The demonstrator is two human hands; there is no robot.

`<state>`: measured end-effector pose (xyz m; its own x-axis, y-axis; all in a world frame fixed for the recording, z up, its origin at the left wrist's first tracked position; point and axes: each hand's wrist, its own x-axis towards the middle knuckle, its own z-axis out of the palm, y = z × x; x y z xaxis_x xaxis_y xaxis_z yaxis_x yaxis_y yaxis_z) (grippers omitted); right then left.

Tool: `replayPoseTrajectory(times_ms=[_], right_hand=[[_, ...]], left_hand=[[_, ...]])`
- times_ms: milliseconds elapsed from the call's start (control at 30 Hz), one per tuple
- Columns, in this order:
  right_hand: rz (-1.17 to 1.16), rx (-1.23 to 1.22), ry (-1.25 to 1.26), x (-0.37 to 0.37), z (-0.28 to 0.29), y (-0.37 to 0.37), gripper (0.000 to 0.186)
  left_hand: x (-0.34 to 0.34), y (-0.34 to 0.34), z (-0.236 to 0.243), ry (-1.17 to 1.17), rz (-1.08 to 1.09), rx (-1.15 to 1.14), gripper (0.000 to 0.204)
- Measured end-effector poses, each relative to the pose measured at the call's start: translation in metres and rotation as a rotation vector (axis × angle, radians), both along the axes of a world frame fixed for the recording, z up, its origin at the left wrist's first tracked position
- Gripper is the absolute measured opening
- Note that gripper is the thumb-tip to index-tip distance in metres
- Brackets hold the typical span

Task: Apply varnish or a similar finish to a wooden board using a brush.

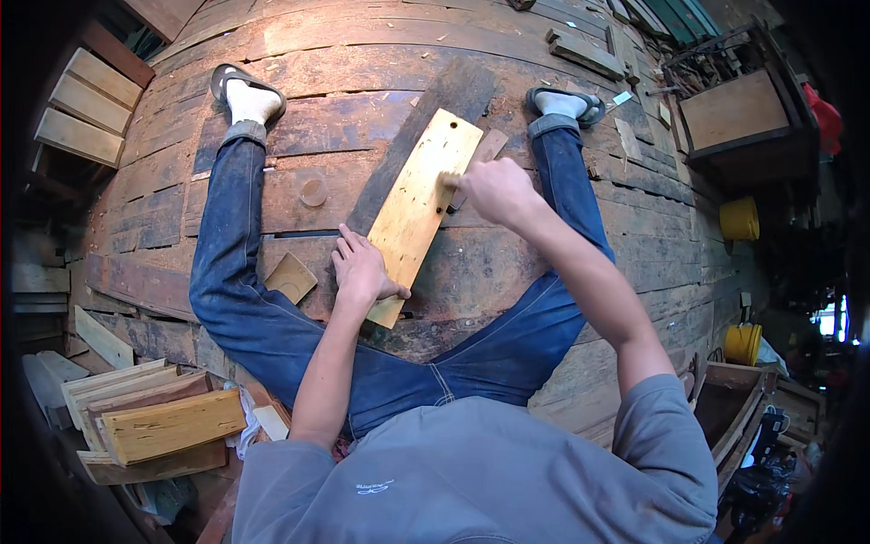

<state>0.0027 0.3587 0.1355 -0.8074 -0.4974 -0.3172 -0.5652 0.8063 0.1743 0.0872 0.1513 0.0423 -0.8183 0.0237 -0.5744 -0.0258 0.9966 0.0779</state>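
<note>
Head view: a person sits on a plank floor, legs spread, working on a pale board.
Right fingers: curled tight around a small pale block, pressing it against the board's right edge near the upper end.
Right hand: fist-like, over the board's upper right side, forearm coming in from lower right.
Left fingers: spread flat, pressing down on the board's lower left edge, thumb lying across the board's face.
Left hand: resting partly on the board and partly on the dark plank beneath it.
Pale board: between the legs, lying slanted on the dark plank, upper end toward the right foot, small holes in its face.
Near the left hand: a small rounded wood piece just beside it on the floor.
Farther out: a stack of pale boards at lower left; a wooden box at upper right; two yellow buckets on the right.
</note>
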Motion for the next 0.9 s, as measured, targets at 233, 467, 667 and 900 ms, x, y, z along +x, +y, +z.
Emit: replayPoseTrajectory(times_ms=[233, 467, 667, 900], right_hand=[[-0.08, -0.041, -0.252, 0.013, 0.02, 0.004, 0.014], [-0.508, -0.173, 0.062, -0.032, 0.003, 0.049, 0.018], [-0.339, -0.312, 0.367, 0.003, -0.065, 0.014, 0.039], [-0.25, -0.487, 0.261, 0.037, -0.105, -0.008, 0.049]], left_hand=[[-0.001, 0.001, -0.003, 0.026, 0.002, 0.002, 0.14], [0.0, -0.002, -0.005, 0.045, 0.026, 0.085, 0.146], [0.005, 0.032, -0.015, 0.469, 0.02, 0.306, 0.144], [-0.002, 0.046, -0.035, 0.564, 0.075, 0.239, 0.134]])
